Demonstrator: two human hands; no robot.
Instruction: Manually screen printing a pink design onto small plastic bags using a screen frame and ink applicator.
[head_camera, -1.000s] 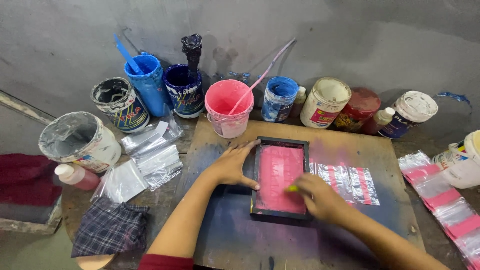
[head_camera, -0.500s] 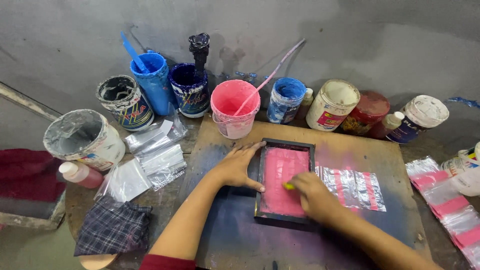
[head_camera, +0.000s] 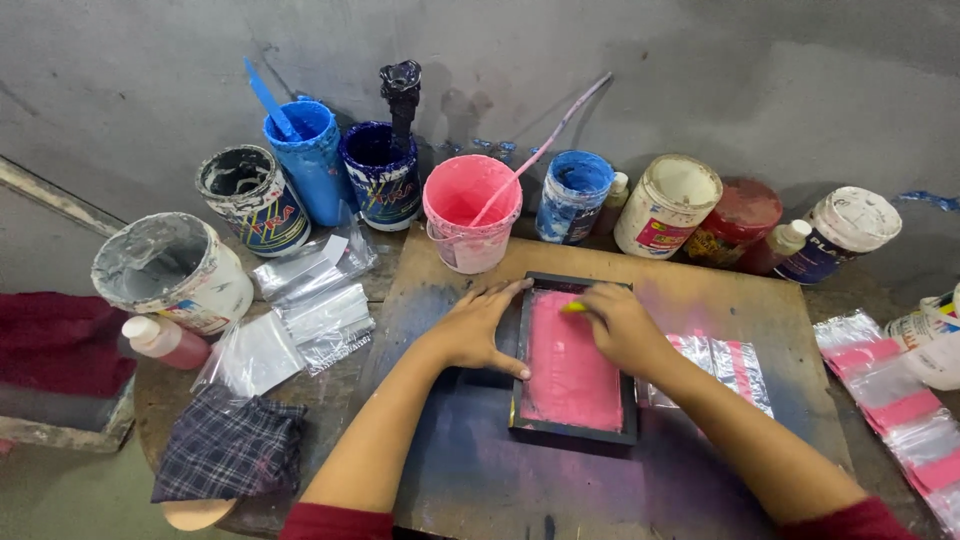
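A small black-framed printing screen (head_camera: 521, 400) coated with pink ink lies on a stained wooden board (head_camera: 700, 300). My left hand (head_camera: 478, 330) rests flat on the frame's left edge, pressing it down. My right hand (head_camera: 620, 325) is shut on a small yellow-edged squeegee (head_camera: 573, 307), set at the far end of the pink mesh. A clear plastic bag with a pink stripe (head_camera: 735, 368) sticks out from under the frame on the right.
Several paint tubs stand along the wall: a pink bucket with a stick (head_camera: 470, 210), blue tubs (head_camera: 310, 160), white tubs (head_camera: 665, 205). Clear bags (head_camera: 315, 300) lie left, printed bags (head_camera: 890, 400) right. A checked cloth (head_camera: 230, 445) and a pink bottle (head_camera: 165, 340) sit at left.
My right hand has moved with the squeegee from the near middle of the screen up to its far end. The left hand stayed on the frame.
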